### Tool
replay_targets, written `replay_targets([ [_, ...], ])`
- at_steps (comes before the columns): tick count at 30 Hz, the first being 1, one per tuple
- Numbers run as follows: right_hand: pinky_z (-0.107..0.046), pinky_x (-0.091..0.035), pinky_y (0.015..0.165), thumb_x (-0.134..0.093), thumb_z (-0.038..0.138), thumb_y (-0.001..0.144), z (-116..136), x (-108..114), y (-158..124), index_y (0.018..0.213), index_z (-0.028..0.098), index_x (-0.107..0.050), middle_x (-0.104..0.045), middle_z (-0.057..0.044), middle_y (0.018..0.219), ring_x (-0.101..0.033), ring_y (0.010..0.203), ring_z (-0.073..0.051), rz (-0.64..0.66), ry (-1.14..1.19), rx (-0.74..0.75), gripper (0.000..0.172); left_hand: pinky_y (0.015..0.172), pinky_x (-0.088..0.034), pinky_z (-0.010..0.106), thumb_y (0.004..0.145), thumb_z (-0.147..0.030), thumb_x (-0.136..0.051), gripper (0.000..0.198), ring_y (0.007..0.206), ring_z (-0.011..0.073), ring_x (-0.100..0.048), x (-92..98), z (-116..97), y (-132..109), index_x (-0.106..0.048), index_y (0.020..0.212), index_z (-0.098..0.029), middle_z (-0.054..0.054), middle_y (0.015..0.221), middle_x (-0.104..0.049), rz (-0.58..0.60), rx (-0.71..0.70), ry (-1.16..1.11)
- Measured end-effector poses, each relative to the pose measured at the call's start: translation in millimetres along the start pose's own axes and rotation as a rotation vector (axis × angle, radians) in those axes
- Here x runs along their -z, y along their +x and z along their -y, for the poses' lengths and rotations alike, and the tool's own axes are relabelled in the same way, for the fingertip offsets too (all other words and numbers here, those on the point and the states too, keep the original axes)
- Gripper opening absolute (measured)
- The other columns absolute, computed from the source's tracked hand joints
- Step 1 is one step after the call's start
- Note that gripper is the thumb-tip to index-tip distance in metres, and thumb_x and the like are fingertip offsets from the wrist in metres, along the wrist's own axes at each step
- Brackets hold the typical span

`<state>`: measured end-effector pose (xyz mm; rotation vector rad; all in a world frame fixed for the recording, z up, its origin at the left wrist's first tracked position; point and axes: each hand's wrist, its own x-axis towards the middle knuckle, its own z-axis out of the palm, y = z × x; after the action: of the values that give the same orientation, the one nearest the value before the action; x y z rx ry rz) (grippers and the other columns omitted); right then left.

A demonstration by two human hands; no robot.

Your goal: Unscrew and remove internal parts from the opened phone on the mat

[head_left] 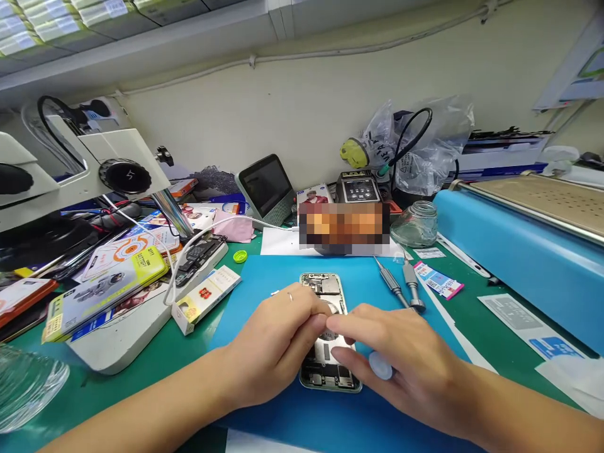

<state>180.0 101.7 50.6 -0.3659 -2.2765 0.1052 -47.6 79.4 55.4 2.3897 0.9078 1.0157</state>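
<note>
Both hands pinch at the middle of the opened phone on the blue mat: left hand, right hand, fingertips meeting.

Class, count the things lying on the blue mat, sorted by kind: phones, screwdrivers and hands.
Opened phone: 1
Screwdrivers: 2
Hands, left hand and right hand: 2
Total: 5

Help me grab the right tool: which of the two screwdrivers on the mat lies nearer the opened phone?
The left screwdriver, slimmer and darker, lies nearer the phone; the lighter silver screwdriver lies to its right, farther away.
</note>
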Motion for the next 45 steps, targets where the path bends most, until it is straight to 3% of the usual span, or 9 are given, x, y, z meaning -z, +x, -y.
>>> replay_targets([
  [7, -0.025, -0.055, 0.06, -0.059, 0.009, 0.103, 2, 1, 1, 0.135, 0.017, -0.055, -0.078, -0.004, 0.089, -0.074, 0.073, -0.015, 0.028, 0.046, 0.025, 0.033, 0.077, -0.042, 0.023, 0.112, -0.024, -0.046, 0.015, 0.082, 0.012, -0.053, 0.0, -5, -5, -0.055, 0.1, -0.022, -0.001, 0.092, -0.063, 0.021, 0.017, -0.152],
  [12, -0.025, -0.056, 0.058, -0.063, 0.01, 0.101, 3, 5, 1, 0.126, 0.02, -0.059, -0.076, -0.001, 0.086, -0.074, 0.069, -0.015, 0.07, 0.065, 0.012, 0.027, 0.075, -0.043, 0.022, 0.111, -0.031, -0.052, 0.017, 0.08, 0.0117, -0.055, 2.7, -9, -4, -0.055, 0.096, -0.021, -0.001, 0.088, -0.063, 0.019, -0.004, -0.209],
  [17, -0.023, -0.061, 0.066, -0.063, 0.011, 0.101, 6, 11, 3, 0.122, 0.023, -0.058, -0.08, -0.002, 0.091, -0.079, 0.077, -0.014, -0.015, 0.054, -0.022, 0.024, 0.076, -0.045, 0.022, 0.107, -0.032, -0.059, 0.013, 0.082, 0.0112, -0.056, 7.1, -14, -3, -0.062, 0.102, -0.021, -0.001, 0.092, -0.065, 0.03, 0.208, -0.419],
  [20, -0.024, -0.062, 0.063, -0.063, 0.012, 0.101, 6, 12, 4, 0.121, 0.026, -0.058, -0.08, 0.0, 0.089, -0.079, 0.075, -0.015, -0.05, 0.028, -0.07, 0.024, 0.076, -0.046, 0.022, 0.107, -0.033, -0.059, 0.016, 0.081, 0.0113, -0.056, 6.5, -15, -2, -0.063, 0.1, -0.02, -0.001, 0.088, -0.063, 0.029, 0.343, -0.572],
  [25, -0.027, -0.062, 0.06, -0.065, 0.014, 0.101, 5, 9, 3, 0.12, 0.026, -0.058, -0.079, -0.001, 0.088, -0.079, 0.076, -0.018, -0.042, 0.007, -0.071, 0.024, 0.074, -0.046, 0.023, 0.106, -0.037, -0.062, 0.02, 0.08, 0.0111, -0.055, 3.2, -15, -2, -0.064, 0.096, -0.02, -0.001, 0.087, -0.062, 0.022, 0.454, -0.694],
  [45, -0.025, -0.06, 0.067, -0.063, 0.016, 0.103, 2, 9, 4, 0.121, 0.022, -0.059, -0.077, -0.003, 0.091, -0.077, 0.081, -0.016, -0.021, -0.029, -0.093, 0.02, 0.071, -0.044, 0.025, 0.101, -0.038, -0.068, 0.022, 0.079, 0.0117, -0.054, 3.4, -12, -2, -0.066, 0.095, -0.018, -0.001, 0.087, -0.065, 0.044, 0.515, -0.744],
])
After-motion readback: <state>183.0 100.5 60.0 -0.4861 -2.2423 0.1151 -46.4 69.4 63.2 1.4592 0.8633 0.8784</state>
